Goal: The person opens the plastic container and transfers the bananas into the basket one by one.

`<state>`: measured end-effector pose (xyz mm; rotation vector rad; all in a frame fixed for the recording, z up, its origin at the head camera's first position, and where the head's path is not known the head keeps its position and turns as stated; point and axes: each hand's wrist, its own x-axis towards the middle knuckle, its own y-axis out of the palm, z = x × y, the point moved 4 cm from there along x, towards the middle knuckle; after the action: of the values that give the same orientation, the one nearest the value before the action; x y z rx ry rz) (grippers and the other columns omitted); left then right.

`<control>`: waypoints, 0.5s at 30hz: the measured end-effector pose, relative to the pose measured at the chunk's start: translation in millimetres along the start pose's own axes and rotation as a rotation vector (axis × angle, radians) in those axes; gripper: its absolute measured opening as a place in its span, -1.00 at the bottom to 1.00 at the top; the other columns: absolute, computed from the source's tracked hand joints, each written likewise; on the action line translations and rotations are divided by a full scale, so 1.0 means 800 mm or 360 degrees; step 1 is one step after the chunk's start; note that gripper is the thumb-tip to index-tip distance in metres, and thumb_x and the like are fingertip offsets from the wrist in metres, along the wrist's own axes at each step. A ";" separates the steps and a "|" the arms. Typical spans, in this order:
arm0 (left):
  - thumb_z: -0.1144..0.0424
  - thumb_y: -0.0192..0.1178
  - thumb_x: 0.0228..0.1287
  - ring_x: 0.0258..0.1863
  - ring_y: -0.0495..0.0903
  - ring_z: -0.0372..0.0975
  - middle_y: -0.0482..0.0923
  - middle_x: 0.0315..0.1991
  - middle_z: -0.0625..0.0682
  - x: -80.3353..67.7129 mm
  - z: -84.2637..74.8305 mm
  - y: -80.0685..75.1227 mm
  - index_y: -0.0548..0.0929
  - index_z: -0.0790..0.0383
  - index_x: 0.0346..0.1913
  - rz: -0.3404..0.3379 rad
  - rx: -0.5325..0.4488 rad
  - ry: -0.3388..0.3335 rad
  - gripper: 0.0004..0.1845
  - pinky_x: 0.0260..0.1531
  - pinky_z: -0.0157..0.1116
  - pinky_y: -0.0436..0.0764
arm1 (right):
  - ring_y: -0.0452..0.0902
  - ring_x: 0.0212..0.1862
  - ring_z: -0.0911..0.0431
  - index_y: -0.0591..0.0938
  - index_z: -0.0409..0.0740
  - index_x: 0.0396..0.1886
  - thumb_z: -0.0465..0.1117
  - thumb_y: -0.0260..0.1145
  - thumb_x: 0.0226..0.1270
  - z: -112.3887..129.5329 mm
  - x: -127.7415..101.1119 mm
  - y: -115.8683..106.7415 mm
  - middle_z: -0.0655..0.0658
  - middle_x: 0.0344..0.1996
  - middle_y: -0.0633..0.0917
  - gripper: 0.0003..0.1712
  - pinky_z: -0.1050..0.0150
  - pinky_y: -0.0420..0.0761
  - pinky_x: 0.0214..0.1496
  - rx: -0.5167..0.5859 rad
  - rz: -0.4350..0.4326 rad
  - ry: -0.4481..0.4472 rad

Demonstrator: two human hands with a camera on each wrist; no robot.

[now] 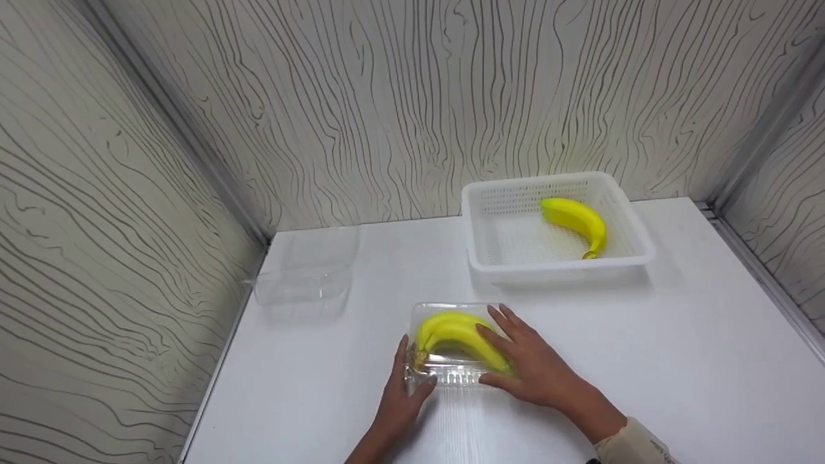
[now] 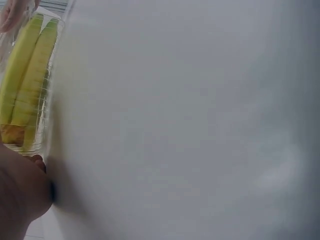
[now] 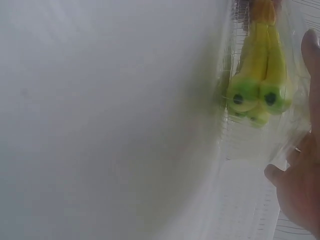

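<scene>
A clear plastic container (image 1: 454, 377) with yellow bananas (image 1: 454, 335) inside sits on the white table near the front. My left hand (image 1: 412, 364) holds its left front corner, one finger along the side and the thumb on the front lip. My right hand (image 1: 515, 351) lies on the lid's right part with straight fingers, thumb at the front edge. The left wrist view shows the bananas (image 2: 25, 75) through the container wall (image 2: 50, 100), with my left hand (image 2: 20, 195) against its end. In the right wrist view the banana tips (image 3: 257, 95) face the camera beside my right hand (image 3: 300, 190).
A white perforated basket (image 1: 628, 212) stands at the back right with one banana (image 1: 577, 222) in it. A second clear container (image 1: 303, 280) sits at the back left near the table's edge. Wood-patterned walls close in the table on three sides.
</scene>
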<state>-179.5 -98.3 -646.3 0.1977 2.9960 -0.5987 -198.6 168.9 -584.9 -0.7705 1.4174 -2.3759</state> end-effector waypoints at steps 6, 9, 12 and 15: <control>-0.08 0.32 0.44 0.73 0.02 0.27 0.00 0.77 0.21 0.002 0.001 -0.003 -0.09 -0.11 0.76 0.0011 -0.0040 0.0024 0.04 0.63 0.44 0.00 | 0.13 0.72 -0.23 0.40 0.12 0.65 0.39 0.36 0.40 0.002 0.001 0.004 -0.20 0.71 0.26 -0.06 -0.31 0.44 0.58 -0.0052 -0.0001 0.0028; -0.06 0.34 0.43 0.73 0.03 0.27 0.02 0.76 0.23 0.002 0.001 -0.003 -0.07 -0.10 0.76 0.0019 -0.0053 0.0049 0.03 0.63 0.43 0.00 | 0.14 0.72 -0.21 0.41 0.14 0.64 0.39 0.37 0.39 0.001 0.000 0.003 -0.17 0.71 0.26 -0.07 -0.30 0.44 0.59 -0.0059 0.0009 0.0062; -0.05 0.33 0.45 0.72 0.05 0.29 0.03 0.75 0.26 0.001 0.002 -0.003 -0.07 -0.07 0.76 0.0023 -0.0046 0.0084 0.02 0.63 0.43 0.04 | 0.15 0.72 -0.21 0.41 0.15 0.64 0.38 0.35 0.40 0.001 -0.001 0.003 -0.17 0.71 0.26 -0.08 -0.29 0.44 0.59 -0.0070 0.0028 0.0077; -0.06 0.30 0.48 0.71 0.06 0.30 0.01 0.75 0.26 0.002 0.002 -0.003 -0.09 -0.05 0.77 0.0032 -0.0031 0.0108 0.01 0.62 0.42 0.07 | 0.18 0.71 -0.20 0.42 0.15 0.63 0.37 0.35 0.42 0.001 0.000 0.001 -0.17 0.71 0.27 -0.11 -0.26 0.45 0.59 -0.0081 0.0030 0.0097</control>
<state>-181.5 -100.6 -646.9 0.2519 3.0596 -0.5721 -198.1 168.0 -585.1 -0.6998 1.5074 -2.3767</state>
